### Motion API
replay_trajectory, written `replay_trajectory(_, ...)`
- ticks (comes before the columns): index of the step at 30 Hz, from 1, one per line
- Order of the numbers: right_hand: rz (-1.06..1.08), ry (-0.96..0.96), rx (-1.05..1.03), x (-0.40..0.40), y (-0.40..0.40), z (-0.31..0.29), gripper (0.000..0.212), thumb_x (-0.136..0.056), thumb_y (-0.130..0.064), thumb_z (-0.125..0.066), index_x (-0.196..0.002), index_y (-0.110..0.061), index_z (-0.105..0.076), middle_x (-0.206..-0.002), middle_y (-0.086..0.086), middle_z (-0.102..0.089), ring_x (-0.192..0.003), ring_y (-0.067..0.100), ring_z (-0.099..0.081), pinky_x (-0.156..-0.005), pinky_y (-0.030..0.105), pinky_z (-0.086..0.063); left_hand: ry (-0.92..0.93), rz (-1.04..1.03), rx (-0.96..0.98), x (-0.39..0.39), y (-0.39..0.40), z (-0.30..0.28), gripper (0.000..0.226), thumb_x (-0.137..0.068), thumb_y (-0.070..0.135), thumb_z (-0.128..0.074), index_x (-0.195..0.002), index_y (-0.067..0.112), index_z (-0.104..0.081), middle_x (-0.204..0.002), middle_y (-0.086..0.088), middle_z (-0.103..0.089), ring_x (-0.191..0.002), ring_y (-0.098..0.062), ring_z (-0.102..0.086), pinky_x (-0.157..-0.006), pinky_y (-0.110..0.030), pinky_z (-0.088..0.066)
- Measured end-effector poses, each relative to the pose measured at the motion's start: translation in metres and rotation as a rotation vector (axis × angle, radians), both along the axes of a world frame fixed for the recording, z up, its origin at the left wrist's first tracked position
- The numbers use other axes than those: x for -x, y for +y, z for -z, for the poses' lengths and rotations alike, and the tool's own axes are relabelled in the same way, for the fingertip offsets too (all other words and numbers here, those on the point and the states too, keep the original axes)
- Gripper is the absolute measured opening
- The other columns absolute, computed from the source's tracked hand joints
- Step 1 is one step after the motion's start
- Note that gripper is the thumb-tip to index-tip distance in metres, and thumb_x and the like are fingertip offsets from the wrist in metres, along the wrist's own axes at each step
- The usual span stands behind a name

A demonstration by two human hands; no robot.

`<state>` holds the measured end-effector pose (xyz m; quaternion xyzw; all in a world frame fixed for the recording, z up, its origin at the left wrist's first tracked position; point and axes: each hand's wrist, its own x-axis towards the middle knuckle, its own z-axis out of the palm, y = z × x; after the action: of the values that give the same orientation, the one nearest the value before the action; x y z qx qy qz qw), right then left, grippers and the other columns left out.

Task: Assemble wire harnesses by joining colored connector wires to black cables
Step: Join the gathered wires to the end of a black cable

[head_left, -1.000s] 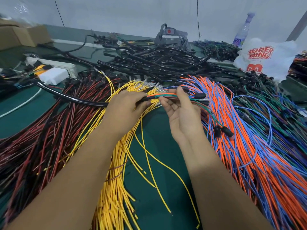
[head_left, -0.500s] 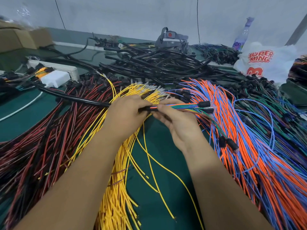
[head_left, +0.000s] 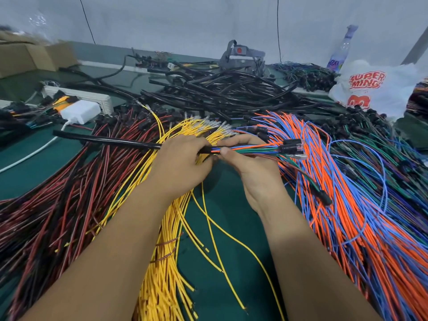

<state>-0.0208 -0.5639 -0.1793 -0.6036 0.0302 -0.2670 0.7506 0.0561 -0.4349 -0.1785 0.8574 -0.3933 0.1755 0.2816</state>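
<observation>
A black cable (head_left: 108, 141) is held level above the green desk (head_left: 231, 228), its open end enclosed by the grip of the left hand (head_left: 180, 163), whose fingers are curled round it. Just beside that grip, a bundle of colored connector wires (head_left: 250, 150), orange, green and blue, is pinched between thumb and fingers of the right hand (head_left: 250, 167), with the connectors (head_left: 291, 147) sticking out beyond it. The bundle is judged light and limp, likely to buckle if pushed from far back, so it is best held close to the cable mouth. The cable looks stiffer and glossy, perhaps slippery, and is best gripped right at its end. The clear-tipped connectors seem fragile and should not be squeezed. Loose yellow wires (head_left: 171, 251) lie beneath both grips.
</observation>
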Motion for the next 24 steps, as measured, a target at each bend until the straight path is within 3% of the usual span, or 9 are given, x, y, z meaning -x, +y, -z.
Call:
replay_trajectory(4,0.088,0.009,-0.021,0.001,-0.003,0.001,0.029,-0.079,0.013,-0.067,-0.074,-0.016,-0.068,-0.081,0.007,-0.069,-0.081,0.024,-0.065,-0.081,0.037,-0.056,-0.035,0.033,-0.043,0.003,-0.003,0.001,0.031,-0.094,0.039,-0.053,-0.119,0.021,-0.061,-0.089,0.007,-0.052,-0.094,-0.021,-0.048,-0.084,-0.034,-0.03)
replay_trajectory(7,0.128,0.07,-0.037,0.0,-0.004,0.0,0.023,-0.08,0.009,-0.07,-0.077,-0.014,-0.067,-0.079,0.007,-0.068,-0.072,0.019,-0.065,-0.067,0.025,-0.054,-0.037,0.046,-0.087,0.005,-0.002,-0.003,0.031,-0.096,0.037,-0.047,-0.12,0.022,-0.06,-0.091,0.005,-0.055,-0.095,-0.023,-0.05,-0.082,-0.038,-0.037)
replay_trajectory(9,0.147,0.068,-0.033,-0.001,-0.003,0.0,0.02,-0.079,0.008,-0.071,-0.078,-0.012,-0.067,-0.078,0.009,-0.067,-0.068,0.018,-0.064,-0.066,0.023,-0.054,-0.008,0.054,-0.104,0.006,-0.001,-0.003,0.027,-0.098,0.037,-0.043,-0.113,0.022,-0.061,-0.09,0.002,-0.058,-0.089,-0.022,-0.053,-0.073,-0.04,-0.042)
replay_trajectory(12,0.195,0.011,0.007,-0.001,0.0,0.0,0.019,-0.078,0.009,-0.071,-0.078,-0.009,-0.067,-0.075,0.006,-0.067,-0.069,0.016,-0.064,-0.068,0.025,-0.055,0.073,0.015,-0.158,0.008,-0.002,-0.003,0.027,-0.099,0.042,-0.036,-0.092,0.022,-0.053,-0.073,0.006,-0.049,-0.07,-0.018,-0.047,-0.055,-0.034,-0.035)
replay_trajectory(18,0.123,0.003,-0.065,-0.002,-0.001,-0.002,0.02,-0.082,0.008,-0.068,-0.079,-0.011,-0.066,-0.071,0.005,-0.066,-0.062,0.015,-0.063,-0.061,0.024,-0.054,0.162,-0.001,-0.159,0.011,0.0,-0.002,0.033,-0.097,0.045,-0.039,-0.071,0.025,-0.038,-0.065,0.006,-0.047,-0.061,-0.008,-0.045,-0.05,-0.03,-0.026)
replay_trajectory(21,0.081,-0.012,-0.027,-0.002,-0.002,-0.002,0.019,-0.083,0.007,-0.068,-0.08,-0.012,-0.066,-0.073,0.005,-0.066,-0.064,0.015,-0.063,-0.06,0.023,-0.051,0.134,0.025,-0.065,0.015,-0.002,-0.002,0.026,-0.094,0.046,-0.043,-0.08,0.025,-0.05,-0.068,0.006,-0.049,-0.063,-0.009,-0.046,-0.051,-0.03,-0.027)
replay_trajectory(24,0.119,0.009,0.026,-0.004,-0.003,0.001,0.016,-0.084,0.002,-0.069,-0.082,-0.014,-0.067,-0.08,0.006,-0.068,-0.073,0.015,-0.064,-0.062,0.022,-0.051,0.125,0.078,0.048,0.015,-0.004,-0.002,0.03,-0.088,0.041,-0.048,-0.108,0.023,-0.062,-0.085,0.007,-0.058,-0.079,-0.015,-0.052,-0.068,-0.036,-0.043)
